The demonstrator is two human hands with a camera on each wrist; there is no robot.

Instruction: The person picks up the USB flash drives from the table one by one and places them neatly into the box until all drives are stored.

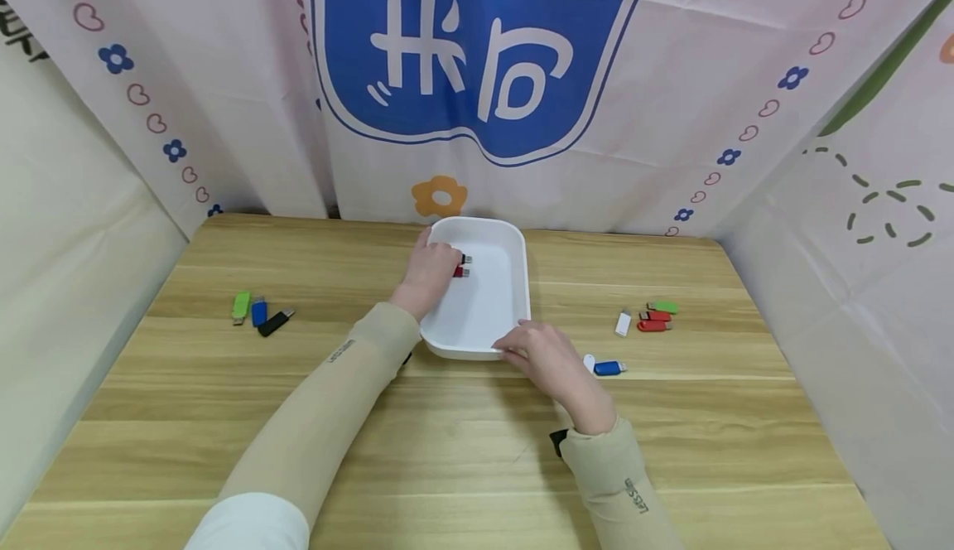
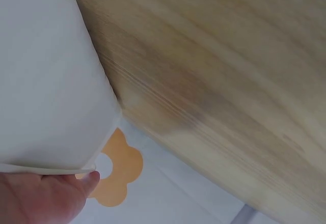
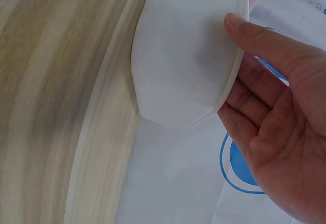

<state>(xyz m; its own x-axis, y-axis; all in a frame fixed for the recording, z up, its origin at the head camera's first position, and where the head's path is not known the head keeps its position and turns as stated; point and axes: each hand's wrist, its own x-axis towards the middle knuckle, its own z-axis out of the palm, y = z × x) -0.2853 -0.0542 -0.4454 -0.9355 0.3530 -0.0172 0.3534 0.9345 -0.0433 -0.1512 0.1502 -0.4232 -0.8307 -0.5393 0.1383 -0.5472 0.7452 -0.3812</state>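
A white rectangular tray stands on the wooden table near its back edge. My left hand grips the tray's left rim, its fingers reaching over the inside; the thumb shows along the rim in the left wrist view. At the near right corner my right hand pinches the rim, thumb on the outer wall and the other fingers over the inner side. Inside the tray, a red USB stick and a dark USB stick are partly hidden by the left hand.
Left of the tray lie green, blue and black USB sticks. To the right are a white one, a green one, two red ones and a blue one. A printed curtain hangs behind.
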